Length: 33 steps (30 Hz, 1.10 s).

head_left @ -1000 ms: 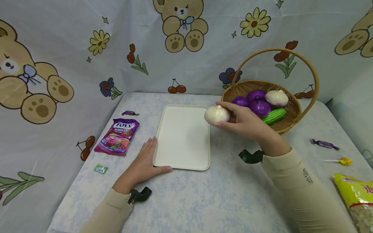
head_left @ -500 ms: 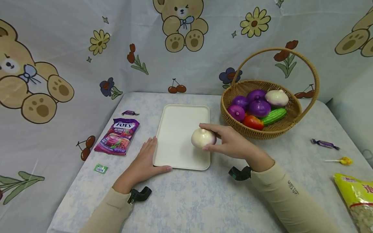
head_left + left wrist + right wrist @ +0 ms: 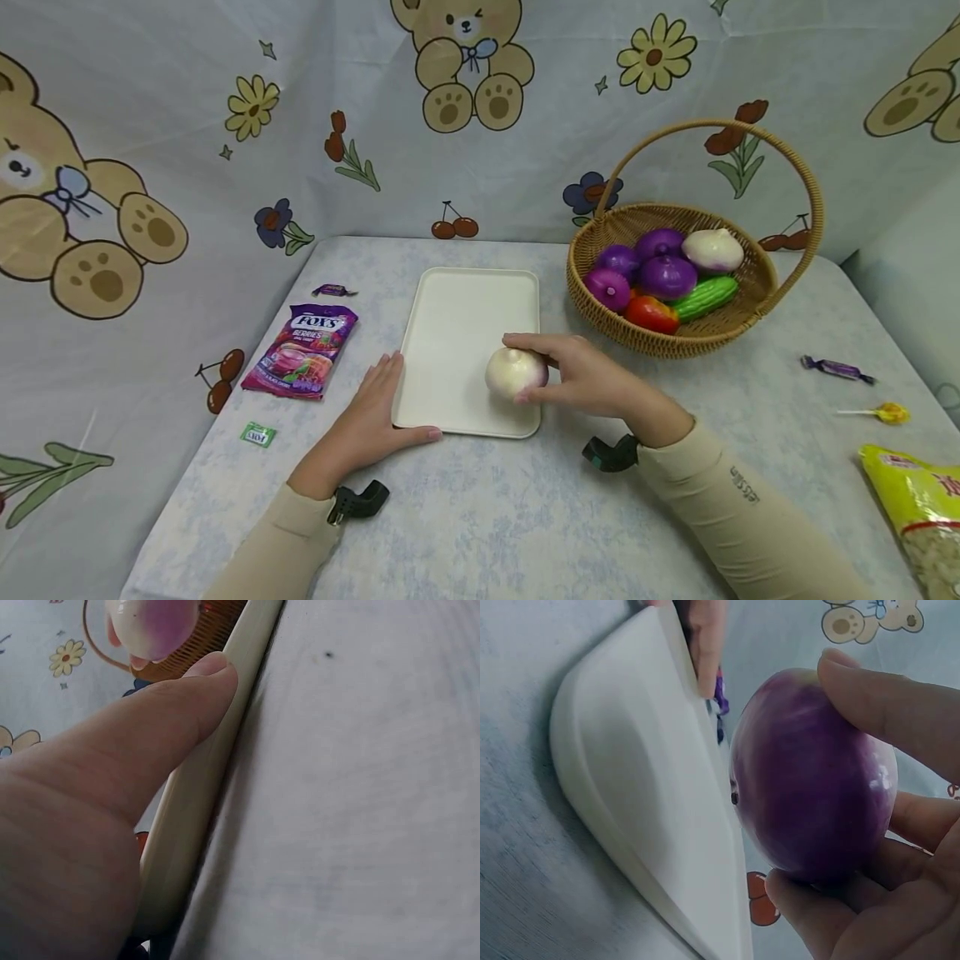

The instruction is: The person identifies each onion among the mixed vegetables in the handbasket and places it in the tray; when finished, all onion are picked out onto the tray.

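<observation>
Onion (image 3: 512,374) moved left, held; tip up (widest sideways)

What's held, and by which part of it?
The right hand holds the white-and-purple onion by its sides. The left hand only touches the rim of the tray.

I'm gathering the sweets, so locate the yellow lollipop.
In the head view, the yellow lollipop lies on the right, between a purple-wrapped candy and the yellow bag.

The right hand (image 3: 588,379) partly hides the onion (image 3: 512,375); the yellow bag (image 3: 921,512) is cropped.
</observation>
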Each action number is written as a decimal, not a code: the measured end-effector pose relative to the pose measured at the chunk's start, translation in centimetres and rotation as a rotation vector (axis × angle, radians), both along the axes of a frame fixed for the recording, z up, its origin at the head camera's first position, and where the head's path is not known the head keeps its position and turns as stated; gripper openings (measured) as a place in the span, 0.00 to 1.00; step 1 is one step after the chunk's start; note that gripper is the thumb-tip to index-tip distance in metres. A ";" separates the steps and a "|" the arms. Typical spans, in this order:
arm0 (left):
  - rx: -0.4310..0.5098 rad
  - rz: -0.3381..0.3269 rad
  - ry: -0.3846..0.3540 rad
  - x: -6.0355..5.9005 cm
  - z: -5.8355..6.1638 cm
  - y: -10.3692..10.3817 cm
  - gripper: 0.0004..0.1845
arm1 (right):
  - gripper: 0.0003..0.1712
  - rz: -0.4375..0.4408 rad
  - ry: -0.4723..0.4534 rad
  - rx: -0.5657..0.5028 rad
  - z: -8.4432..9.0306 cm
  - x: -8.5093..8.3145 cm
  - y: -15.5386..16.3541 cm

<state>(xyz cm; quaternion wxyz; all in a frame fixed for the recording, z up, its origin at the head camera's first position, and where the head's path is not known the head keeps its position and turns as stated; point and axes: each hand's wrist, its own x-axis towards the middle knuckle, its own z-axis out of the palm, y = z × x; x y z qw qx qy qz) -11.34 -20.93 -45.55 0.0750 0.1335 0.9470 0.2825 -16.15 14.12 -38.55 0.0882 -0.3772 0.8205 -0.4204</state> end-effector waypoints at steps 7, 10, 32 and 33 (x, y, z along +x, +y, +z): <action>-0.009 0.004 -0.004 0.0 0.1 0.0 0.77 | 0.44 0.029 -0.053 0.034 -0.7 0.1 -0.9; -0.008 0.001 -0.003 0.0 0.2 0.0 0.77 | 0.44 0.038 -0.056 0.028 -1.1 0.2 -1.2; -0.003 0.006 -0.019 -0.1 0.0 0.0 0.76 | 0.39 0.053 -0.123 0.058 -1.5 0.7 -1.1; -0.002 0.006 -0.019 -0.1 -0.1 0.0 0.76 | 0.39 0.054 -0.127 0.051 -1.4 0.7 -1.1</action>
